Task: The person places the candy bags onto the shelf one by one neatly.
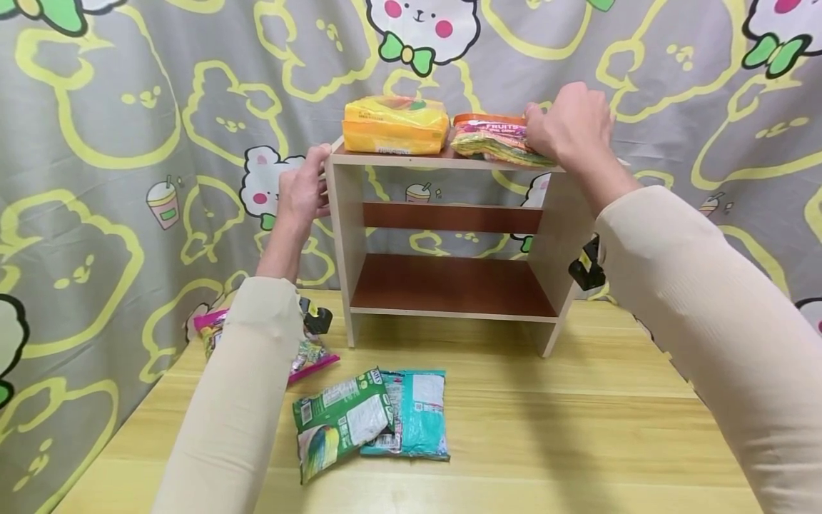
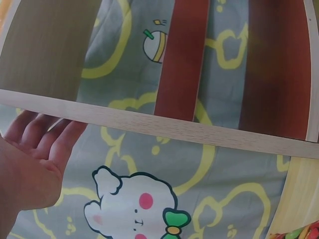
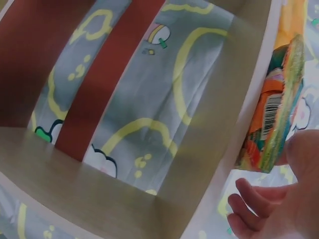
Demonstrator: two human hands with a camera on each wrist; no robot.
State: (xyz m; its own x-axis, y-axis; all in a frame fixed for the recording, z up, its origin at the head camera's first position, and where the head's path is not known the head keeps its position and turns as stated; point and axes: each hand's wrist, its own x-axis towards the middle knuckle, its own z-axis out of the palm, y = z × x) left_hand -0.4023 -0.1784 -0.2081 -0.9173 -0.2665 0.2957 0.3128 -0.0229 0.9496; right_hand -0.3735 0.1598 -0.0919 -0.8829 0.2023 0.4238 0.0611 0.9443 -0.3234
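Orange and pink, with a yellow-green border, a soft plastic packet printed "FRUITS" (image 1: 491, 132) lies on top of a small wooden shelf unit with pale edges and reddish-brown boards (image 1: 449, 285), towards the right end and near the front edge. Just beside it, on the left, sits a bright yellow, block-shaped plastic packet (image 1: 394, 128).

The right hand (image 1: 571, 125) is at the right end of the "FRUITS" packet, with one digit against it; in the right wrist view the other visible fingers hang loosely bent, apart from the packet. Whether that hand pinches the packet or only touches it, I cannot tell. The left hand (image 1: 303, 187) is unclenched, its fingers extended against the outer side of the unit's left panel, close to the top corner.

The unit stands on a light wood-grain worktop (image 1: 610, 414). In front of it, a green printed plastic packet (image 1: 343, 421) lies slantwise, partly over a flat teal plastic packet (image 1: 424, 414). Farther left, a clear plastic bag with bright pink edges and colourful contents (image 1: 311, 357) is partly hidden by the left cream sleeve (image 1: 225, 400). Behind everything hangs a grey curtain with yellow cartoon outlines (image 1: 135, 64).
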